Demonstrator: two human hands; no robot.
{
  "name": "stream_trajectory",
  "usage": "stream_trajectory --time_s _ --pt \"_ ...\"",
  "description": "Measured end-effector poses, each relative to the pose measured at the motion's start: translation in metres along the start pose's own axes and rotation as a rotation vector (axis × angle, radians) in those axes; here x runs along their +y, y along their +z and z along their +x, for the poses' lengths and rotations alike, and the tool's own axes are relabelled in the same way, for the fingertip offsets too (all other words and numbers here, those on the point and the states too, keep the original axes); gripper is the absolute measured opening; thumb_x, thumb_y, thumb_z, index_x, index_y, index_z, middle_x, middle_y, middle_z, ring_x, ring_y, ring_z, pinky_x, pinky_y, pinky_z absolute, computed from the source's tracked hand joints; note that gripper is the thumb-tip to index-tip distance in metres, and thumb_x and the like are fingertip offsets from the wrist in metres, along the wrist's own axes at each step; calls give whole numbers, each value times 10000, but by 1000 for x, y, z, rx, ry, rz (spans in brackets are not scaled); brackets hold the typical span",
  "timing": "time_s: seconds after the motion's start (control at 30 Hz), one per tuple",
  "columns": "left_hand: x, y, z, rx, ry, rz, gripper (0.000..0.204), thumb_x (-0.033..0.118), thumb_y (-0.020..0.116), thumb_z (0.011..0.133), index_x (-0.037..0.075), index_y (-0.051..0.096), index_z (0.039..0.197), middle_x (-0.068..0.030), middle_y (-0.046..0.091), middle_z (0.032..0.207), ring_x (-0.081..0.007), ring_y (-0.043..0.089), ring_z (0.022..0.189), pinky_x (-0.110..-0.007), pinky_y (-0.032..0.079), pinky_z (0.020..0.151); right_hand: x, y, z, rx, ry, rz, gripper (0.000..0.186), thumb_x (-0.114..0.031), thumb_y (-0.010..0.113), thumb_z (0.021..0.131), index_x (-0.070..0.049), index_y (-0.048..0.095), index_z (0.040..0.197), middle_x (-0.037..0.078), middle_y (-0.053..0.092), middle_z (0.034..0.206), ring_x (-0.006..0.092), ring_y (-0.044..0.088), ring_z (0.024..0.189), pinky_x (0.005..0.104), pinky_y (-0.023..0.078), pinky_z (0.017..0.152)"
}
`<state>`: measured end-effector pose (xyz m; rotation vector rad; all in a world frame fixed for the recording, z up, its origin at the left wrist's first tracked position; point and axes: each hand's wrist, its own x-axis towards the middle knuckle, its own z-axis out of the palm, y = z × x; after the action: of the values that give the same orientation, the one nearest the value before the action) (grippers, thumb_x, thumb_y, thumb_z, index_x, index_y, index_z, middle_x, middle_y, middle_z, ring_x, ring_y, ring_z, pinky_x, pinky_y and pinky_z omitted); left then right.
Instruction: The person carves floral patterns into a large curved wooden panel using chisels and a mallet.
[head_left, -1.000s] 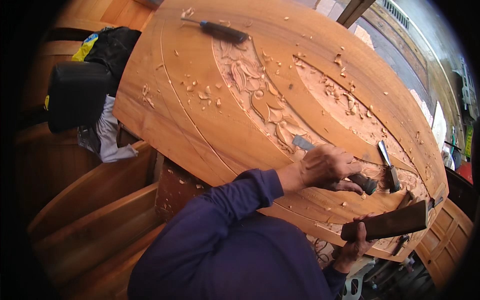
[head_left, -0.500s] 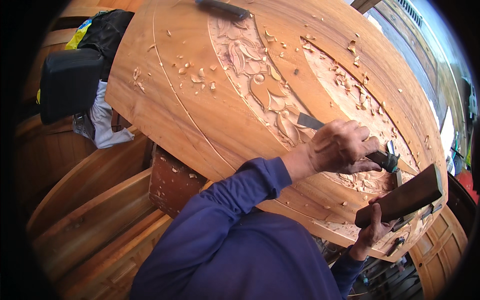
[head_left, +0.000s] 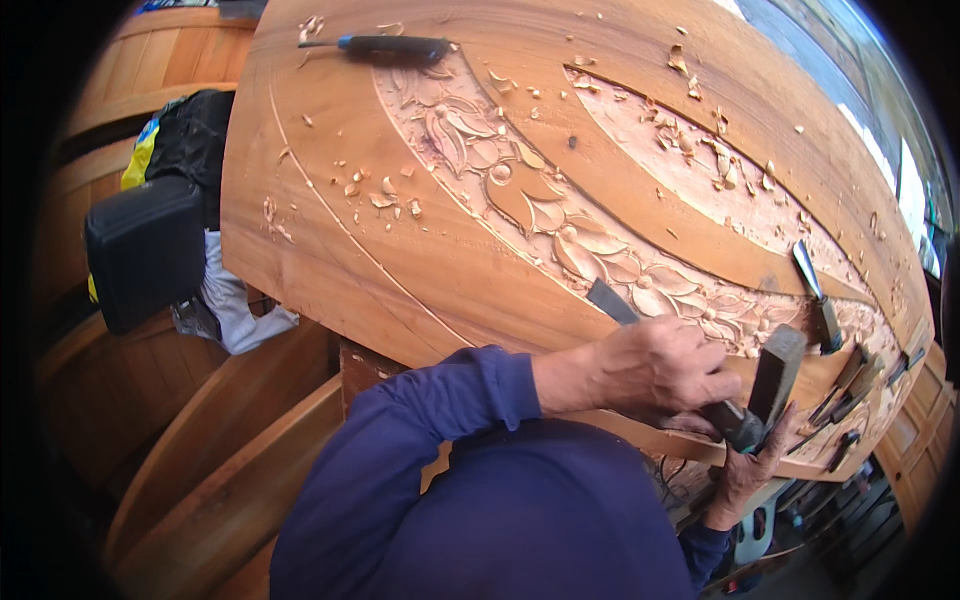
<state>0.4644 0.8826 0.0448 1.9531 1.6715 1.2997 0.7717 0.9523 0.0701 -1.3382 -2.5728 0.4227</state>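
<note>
My left hand is closed on a flat chisel, its blade over the carved leaf-and-flower band of a large curved wooden panel. The chisel's dark handle points down-right toward my right hand, which is closed on a dark rectangular block, tilted almost upright. Whether handle and block touch I cannot tell. A gouge lies to the right of the chisel; several more carving tools lie at the panel's right end. A black-handled tool lies near the top.
Wood shavings are scattered on the panel. At left are a black padded object, a dark bag with yellow and grey cloth. Curved wooden pieces stand below left; another carved wooden door is at right.
The block in my right hand has swung from lying crosswise to nearly upright and moved left toward the chisel handle. My left hand with the chisel is lower. The whole view has shifted slightly.
</note>
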Motion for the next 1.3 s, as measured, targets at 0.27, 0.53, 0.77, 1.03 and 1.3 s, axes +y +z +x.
stream_trajectory --time_s 0.27,0.53,0.77,1.03,1.3 --pt "-16 -38 -53 -217 126 2 188 254 665 779 153 508 755 -3 439 724 -143 518 620 -296 407 498 -86 15 -47 -42 763 874 677 -34 869 802 -15 509 1374 74 610 1118 188 612 1013 331 529 929" --pt "-37 -43 -70 -116 476 53 233 278 663 774 175 466 706 17 413 681 -130 490 560 -286 375 459 -113 34 -57 -17 274 705 664 5 910 741 -20 535 1288 95 573 1120 218 586 987 390 513 914" --pt "-44 -44 -77 -219 479 -39 211 306 663 766 173 501 741 7 465 706 -162 570 604 -326 433 469 -124 42 -95 35 55 389 601 -93 926 762 -39 557 1233 105 601 1110 250 600 1014 397 502 909" --pt "-48 -43 -80 -261 480 -97 237 312 713 737 160 532 720 -16 531 678 -225 614 573 -372 469 457 -122 58 -74 174 -458 223 717 -167 942 781 -129 446 1298 141 640 1045 326 673 864 458 579 747" --pt "-51 -39 -81 -240 494 -151 244 294 731 719 156 530 721 -26 542 678 -239 606 554 -388 465 444 -129 70 -71 322 -477 220 648 -159 913 813 -128 455 1270 139 631 1050 326 663 883 453 581 758"
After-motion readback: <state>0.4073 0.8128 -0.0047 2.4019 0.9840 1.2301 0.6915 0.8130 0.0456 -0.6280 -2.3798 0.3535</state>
